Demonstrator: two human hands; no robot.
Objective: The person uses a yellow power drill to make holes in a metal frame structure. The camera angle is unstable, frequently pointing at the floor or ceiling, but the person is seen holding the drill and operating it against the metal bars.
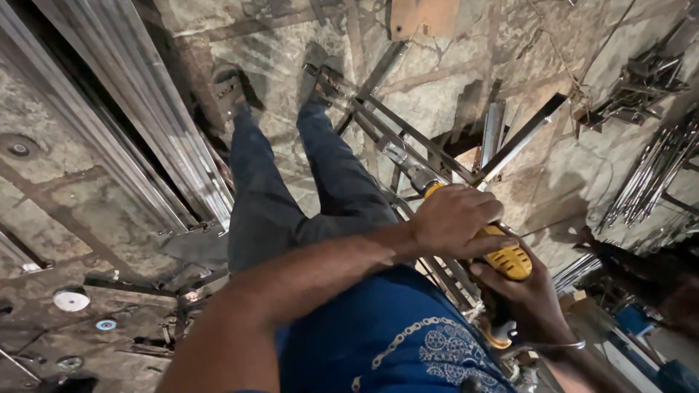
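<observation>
Standing over: stone floor (451,102)
Frame: metal frame (408,145) of steel bars, beneath the drill's tip
Drill: yellow drill (502,255), angled down onto it
Left hand (455,218): clenched over the drill's top
Right hand (528,298): gripping its handle

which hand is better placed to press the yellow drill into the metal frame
Left, probably: the left hand lies over the top of the yellow drill, nearest the metal frame. The right hand grips lower, behind it.

Showing: two hands (455,218), one yellow power tool (507,259), one metal frame (408,145), two round discs (71,300) lying on floor.
</observation>
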